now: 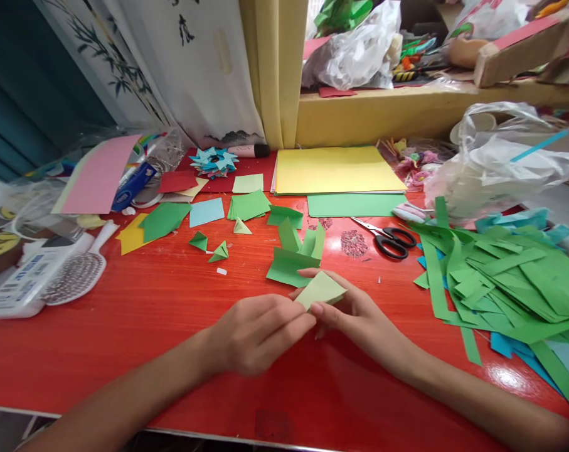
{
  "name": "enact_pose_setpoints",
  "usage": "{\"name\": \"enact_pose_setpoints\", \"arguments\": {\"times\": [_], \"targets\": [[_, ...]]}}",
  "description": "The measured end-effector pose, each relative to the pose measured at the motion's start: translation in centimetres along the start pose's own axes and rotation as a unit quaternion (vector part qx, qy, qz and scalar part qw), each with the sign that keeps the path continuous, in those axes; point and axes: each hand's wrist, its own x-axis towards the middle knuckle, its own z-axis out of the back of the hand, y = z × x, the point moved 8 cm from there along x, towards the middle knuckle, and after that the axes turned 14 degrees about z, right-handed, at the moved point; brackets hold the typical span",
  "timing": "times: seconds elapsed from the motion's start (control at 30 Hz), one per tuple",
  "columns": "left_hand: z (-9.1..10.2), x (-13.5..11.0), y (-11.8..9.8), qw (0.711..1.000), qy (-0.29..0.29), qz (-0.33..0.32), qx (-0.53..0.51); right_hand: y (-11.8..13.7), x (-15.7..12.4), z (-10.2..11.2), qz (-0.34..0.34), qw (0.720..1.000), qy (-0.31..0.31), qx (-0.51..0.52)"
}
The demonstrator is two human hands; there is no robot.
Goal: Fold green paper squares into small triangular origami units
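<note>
Pale green folded paper [322, 289]: just below and right of the frame's centre, raised off the desk [124, 333] between the two hands.
Left hand [263, 329]: fingers curled nearly closed, pinching the paper's left end; the thumb's exact place is hidden.
Right hand [357, 307]: half open, its thumb on the paper's lower edge and fingers behind, so the sheet sits in a light grip.
Paper's long axis: slanting gently across the frame, from the left hand's fingertips up toward the right.
Paper's direction: narrow end toward the lower left, wider end toward the right, with one sharp corner facing the right edge of the frame.
Crease risk: the layers could slip and a fold come out crooked, since fingertips alone steady the paper with no hard surface behind it.
Green folded paper [288, 266]: just above the fingers, near the right index fingertip; a small upward move of that hand could nudge it.
Green paper strips [510, 276]: heaped at the right of the frame; a swing of the right forearm could drag loose ends along.
Scissors [382, 234]: above the right hand, blades toward the upper left; a careless forward reach could meet them.
</note>
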Motion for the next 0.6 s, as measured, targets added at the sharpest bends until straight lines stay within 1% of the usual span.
{"name": "enact_pose_setpoints", "arguments": {"times": [0.03,0.07,0.1,0.17,0.2,0.23,0.27,0.3,0.4,0.47,0.6], "targets": [[-0.1,0.2,0.8,0.997,-0.009,0.067,-0.042,0.0,0.0,0.0,0.001,1.000,-0.004,0.009],[-0.2,0.3,1.9,0.986,-0.019,0.146,-0.083,0.0,0.0,0.1,0.000,1.000,-0.009,0.015],[-0.3,0.1,3.2,0.965,-0.029,0.233,-0.122,-0.1,0.1,0.2,-0.001,1.000,-0.017,0.017],[-0.7,-0.8,5.5,0.904,-0.038,0.382,-0.186,-0.2,0.1,0.6,-0.003,0.999,-0.041,0.016],[-0.9,-1.3,6.2,0.876,-0.039,0.433,-0.211,-0.3,0.1,0.9,-0.004,0.998,-0.055,0.013],[-1.0,-1.6,6.7,0.854,-0.039,0.466,-0.229,-0.3,0.0,1.1,-0.007,0.998,-0.066,0.011],[-1.2,-1.7,6.9,0.839,-0.031,0.487,-0.240,-0.4,0.0,1.2,-0.009,0.997,-0.071,0.010],[-1.3,-1.7,7.0,0.833,-0.020,0.497,-0.244,-0.5,0.0,1.2,-0.012,0.998,-0.069,0.006],[-1.6,-1.4,6.9,0.837,0.017,0.498,-0.225,-0.5,0.1,0.9,-0.015,0.999,-0.036,-0.027],[-1.6,-1.3,6.9,0.835,0.023,0.504,-0.220,-0.4,0.1,0.9,-0.018,0.998,-0.026,-0.046],[-2.0,-1.7,7.1,0.808,0.020,0.527,-0.264,-0.4,0.0,1.0,-0.038,0.997,-0.029,-0.063]]}}
